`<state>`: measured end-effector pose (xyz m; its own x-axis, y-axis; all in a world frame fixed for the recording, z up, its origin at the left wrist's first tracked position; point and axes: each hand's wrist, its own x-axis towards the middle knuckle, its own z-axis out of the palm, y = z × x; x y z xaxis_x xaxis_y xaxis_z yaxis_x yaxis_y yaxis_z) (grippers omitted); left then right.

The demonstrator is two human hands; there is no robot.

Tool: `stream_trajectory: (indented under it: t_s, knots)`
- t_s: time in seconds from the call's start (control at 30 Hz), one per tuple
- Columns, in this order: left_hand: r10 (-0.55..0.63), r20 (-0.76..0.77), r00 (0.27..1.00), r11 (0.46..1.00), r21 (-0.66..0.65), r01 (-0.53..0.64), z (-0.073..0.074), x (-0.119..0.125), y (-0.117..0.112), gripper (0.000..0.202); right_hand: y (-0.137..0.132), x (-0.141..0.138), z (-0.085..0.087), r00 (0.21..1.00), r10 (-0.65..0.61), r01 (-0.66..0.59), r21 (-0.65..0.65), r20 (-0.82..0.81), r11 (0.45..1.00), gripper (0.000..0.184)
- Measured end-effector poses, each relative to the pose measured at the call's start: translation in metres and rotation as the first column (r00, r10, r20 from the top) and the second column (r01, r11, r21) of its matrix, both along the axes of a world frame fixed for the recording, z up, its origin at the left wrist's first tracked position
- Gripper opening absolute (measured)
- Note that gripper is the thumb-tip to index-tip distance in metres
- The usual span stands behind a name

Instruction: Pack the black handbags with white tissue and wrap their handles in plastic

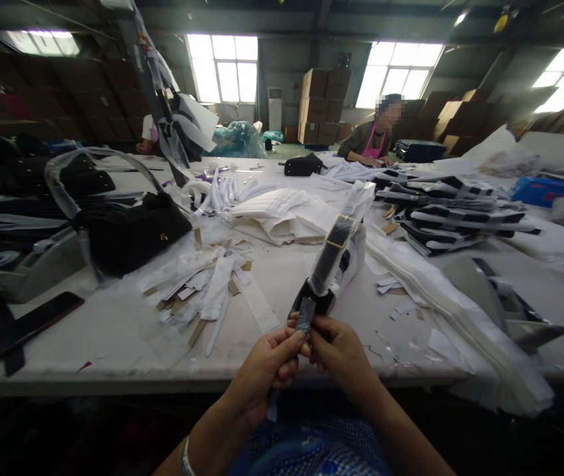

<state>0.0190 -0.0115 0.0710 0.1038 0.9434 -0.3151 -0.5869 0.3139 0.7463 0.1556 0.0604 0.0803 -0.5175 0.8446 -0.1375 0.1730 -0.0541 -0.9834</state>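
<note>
Close to the table's front edge, my left hand (272,362) pinches the end of a dark strap (306,312) between thumb and fingers. On the other side of it, my right hand (337,344) has its fingers closed on the same strap end, near my left fingertips. Clear film covers the strap, which runs up and away from me to a gold-coloured buckle (340,231). Behind the strap, a white-wrapped part (356,254) is partly hidden. What lies under my fingertips is hidden.
A black handbag (133,231) with a wrapped handle stands left, beyond a dark strip (28,327). Paper and card scraps (217,284) lie centre-left, white sheets (286,211) behind. Tape dispensers (504,304) flank me. Black-and-white pieces (460,215) pile up right; a person (378,135) sits opposite.
</note>
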Motion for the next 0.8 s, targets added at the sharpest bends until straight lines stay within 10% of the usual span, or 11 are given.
stream_trajectory:
  t_s: [0.23, 0.5, 0.67, 0.73, 0.8]
  knots:
    - [-0.028, 0.181, 0.983, 0.999, -0.012, 0.031, -0.002, -0.001, -0.001, 0.035, -0.001, 0.012, 0.007, 0.910, 0.117, -0.289, -0.407, -0.397, 0.866, 0.048]
    - [-0.066, 0.157, 0.985, 0.998, 0.018, 0.064, 0.003, 0.002, -0.003, 0.030, 0.009, 0.011, 0.008, 0.866, 0.143, -0.393, -0.475, -0.479, 0.788, 0.032]
    - [-0.077, 0.008, 0.997, 0.995, 0.071, 0.076, 0.001, 0.006, -0.003, 0.033, -0.001, 0.042, 0.015, 0.975, 0.209, -0.223, -0.272, -0.081, 0.936, 0.050]
    - [-0.010, -0.063, 0.998, 0.997, 0.073, 0.015, -0.001, 0.007, -0.002, 0.033, 0.008, 0.059, 0.028, 0.996, 0.010, -0.010, -0.002, 0.089, 1.000, 0.047]
    - [0.051, -0.114, 0.992, 0.995, 0.094, -0.040, -0.004, 0.009, -0.001, 0.033, 0.027, 0.070, 0.047, 0.967, -0.256, 0.252, 0.237, -0.014, 0.938, 0.043]
